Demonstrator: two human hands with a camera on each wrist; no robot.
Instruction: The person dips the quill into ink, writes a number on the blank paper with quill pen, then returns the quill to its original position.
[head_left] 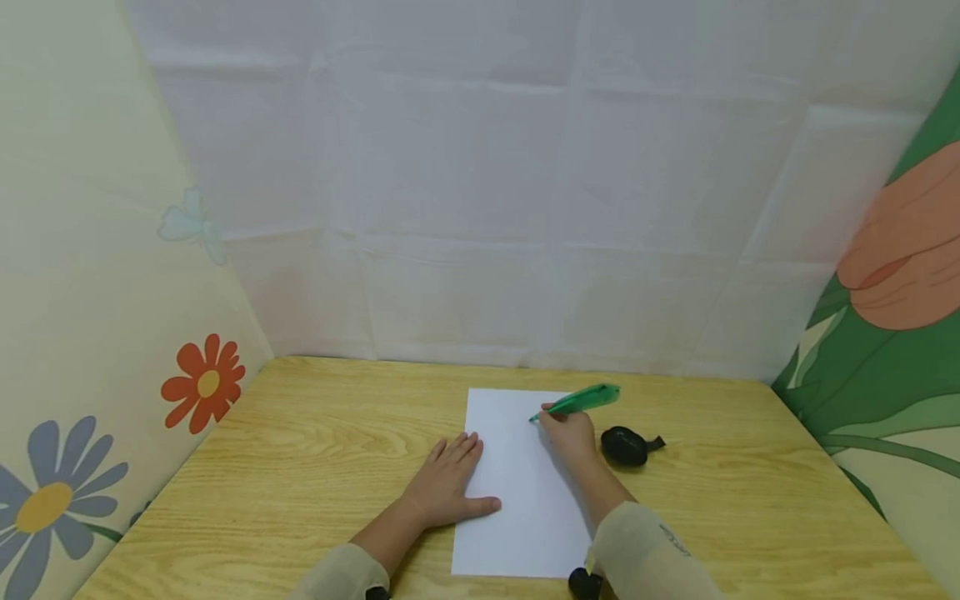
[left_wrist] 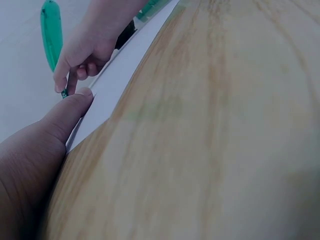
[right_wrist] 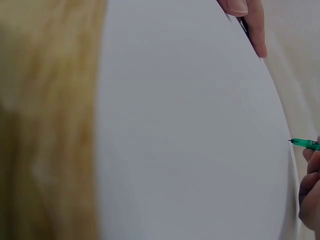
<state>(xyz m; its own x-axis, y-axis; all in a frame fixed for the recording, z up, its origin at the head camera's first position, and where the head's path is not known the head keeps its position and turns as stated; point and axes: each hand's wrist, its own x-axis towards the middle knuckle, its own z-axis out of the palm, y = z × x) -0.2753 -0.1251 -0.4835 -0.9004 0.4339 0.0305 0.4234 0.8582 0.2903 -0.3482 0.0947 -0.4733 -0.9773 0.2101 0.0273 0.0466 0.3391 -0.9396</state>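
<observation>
A blank-looking sheet of white paper [head_left: 517, 533] lies on the wooden table, longer side running away from me. My right hand [head_left: 572, 437] pinches a green pen [head_left: 585, 400] whose back end widens like a feather or leaf. Its tip [right_wrist: 294, 141] is right at the paper's surface, on the upper half of the sheet. My left hand [head_left: 446, 483] rests flat across the sheet's left edge, fingers straight and thumb spread over the paper. In the left wrist view, the left thumb [left_wrist: 67, 116] lies along the paper and the pen's wide end [left_wrist: 51, 32] points up.
A dark, shiny oval object [head_left: 624, 447] with a short strap-like tail lies just right of my right wrist. Another small black thing [head_left: 583, 583] shows beside the right sleeve at the sheet's near edge. White cloth [head_left: 480, 208] hangs behind the table [head_left: 300, 467], with flower-printed cloths at both sides.
</observation>
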